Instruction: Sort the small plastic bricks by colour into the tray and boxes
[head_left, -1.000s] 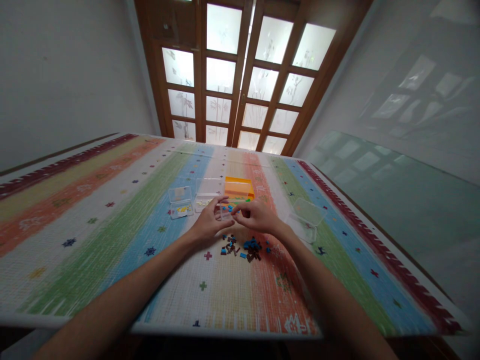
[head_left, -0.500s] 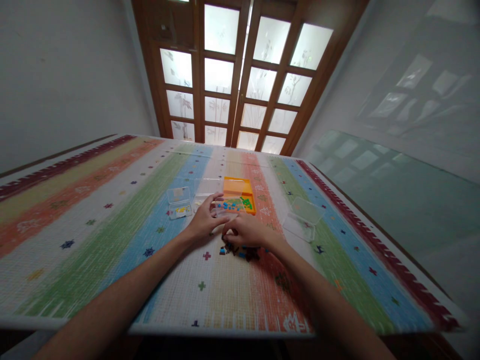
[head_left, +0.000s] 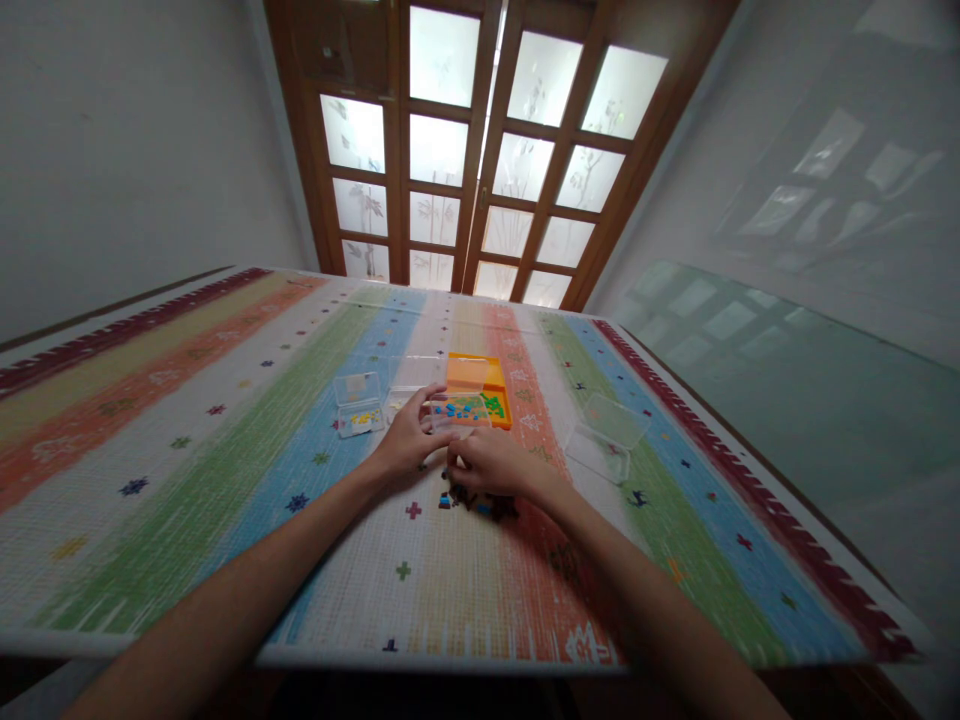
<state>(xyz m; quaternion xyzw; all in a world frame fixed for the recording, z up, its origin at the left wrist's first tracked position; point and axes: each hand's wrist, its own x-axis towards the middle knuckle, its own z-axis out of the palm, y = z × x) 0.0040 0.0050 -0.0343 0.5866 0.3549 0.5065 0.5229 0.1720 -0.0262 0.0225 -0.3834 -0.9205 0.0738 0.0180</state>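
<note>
Bricks beneath my right fingers, clear box in my left

I grip the clear box by its left end, left fingers spread toward its far side, thumb at the near edge. That hold, I reckon, steadies it and leaves the other end unobstructed. Blue pieces lie inside; whether it rests on the table or is lifted, I cannot tell.

My right fingers are bunched, pointing down into the brown and blue bricks just in front of the box. My own hand hides the tips, so I cannot tell whether they pinch one. The pile sits on my side, probably to keep reaches short.

Just behind, an orange box stands open with green pieces in its tray. Left of it, yellow pieces lie in a hinged case, its lid tipped back, perhaps for easy access. Another open case lies well to the right.

White lettering on the striped cloth near my edge might read "RU"; I can make out no brand anywhere.
</note>
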